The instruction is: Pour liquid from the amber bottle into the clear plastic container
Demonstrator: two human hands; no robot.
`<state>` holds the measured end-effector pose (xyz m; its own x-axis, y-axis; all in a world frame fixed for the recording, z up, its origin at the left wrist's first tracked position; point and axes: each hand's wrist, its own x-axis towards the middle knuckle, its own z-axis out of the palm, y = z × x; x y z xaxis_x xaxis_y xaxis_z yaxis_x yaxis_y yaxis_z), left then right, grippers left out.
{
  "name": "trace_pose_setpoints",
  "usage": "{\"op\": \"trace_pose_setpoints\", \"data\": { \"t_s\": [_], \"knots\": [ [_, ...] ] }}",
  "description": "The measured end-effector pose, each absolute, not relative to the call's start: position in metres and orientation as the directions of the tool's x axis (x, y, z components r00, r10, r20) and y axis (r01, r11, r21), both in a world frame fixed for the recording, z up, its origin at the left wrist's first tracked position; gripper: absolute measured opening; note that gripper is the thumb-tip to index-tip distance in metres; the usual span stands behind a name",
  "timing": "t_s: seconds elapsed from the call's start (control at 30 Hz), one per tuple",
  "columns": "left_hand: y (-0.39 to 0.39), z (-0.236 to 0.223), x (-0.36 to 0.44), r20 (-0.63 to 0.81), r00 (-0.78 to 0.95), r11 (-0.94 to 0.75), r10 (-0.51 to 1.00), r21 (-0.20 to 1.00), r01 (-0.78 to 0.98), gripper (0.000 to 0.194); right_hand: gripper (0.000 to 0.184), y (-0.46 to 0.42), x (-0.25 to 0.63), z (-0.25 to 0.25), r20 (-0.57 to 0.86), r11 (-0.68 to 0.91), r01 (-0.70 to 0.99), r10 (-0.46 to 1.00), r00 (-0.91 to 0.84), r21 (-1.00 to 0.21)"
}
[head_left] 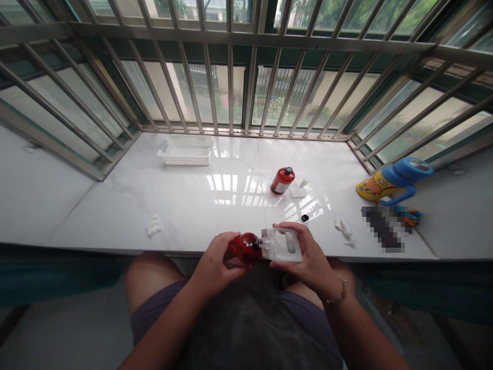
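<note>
My left hand [221,259] is wrapped around a red see-through bottle [247,247], tilted over with its neck toward the right. My right hand [308,257] grips a clear, square, thick-walled container [279,251] from its right side. The bottle's mouth meets the container's left side; whether they touch or one sits inside the other, I cannot tell. Just beyond my right hand a small black cap [305,218] lies on the white ledge [215,216]. Farther back stands a second red bottle [282,181] with a label and a dark cap.
Beside the standing bottle is a clear flat piece [301,188]. Crumpled white tissues lie at left [154,225] and right [342,226]. A white basket [187,152] sits at the back left. A blue-and-yellow flask [391,180] stands at right near a blurred dark object [383,228]. Metal bars [246,38] line the window.
</note>
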<state>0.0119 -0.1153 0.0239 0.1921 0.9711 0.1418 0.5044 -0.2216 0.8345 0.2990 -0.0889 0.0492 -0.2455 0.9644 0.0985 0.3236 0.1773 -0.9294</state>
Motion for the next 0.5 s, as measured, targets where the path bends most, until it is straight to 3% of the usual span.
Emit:
{"op": "trace_pose_setpoints", "data": {
  "t_s": [0.5],
  "knots": [
    [-0.1151,0.0209,0.0109,0.143,0.192,-0.222,0.971,0.837,0.500,0.076,0.086,-0.0894,0.2984,0.0515,0.122,0.207,0.341,0.959,-0.255,-0.917]
  ]
}}
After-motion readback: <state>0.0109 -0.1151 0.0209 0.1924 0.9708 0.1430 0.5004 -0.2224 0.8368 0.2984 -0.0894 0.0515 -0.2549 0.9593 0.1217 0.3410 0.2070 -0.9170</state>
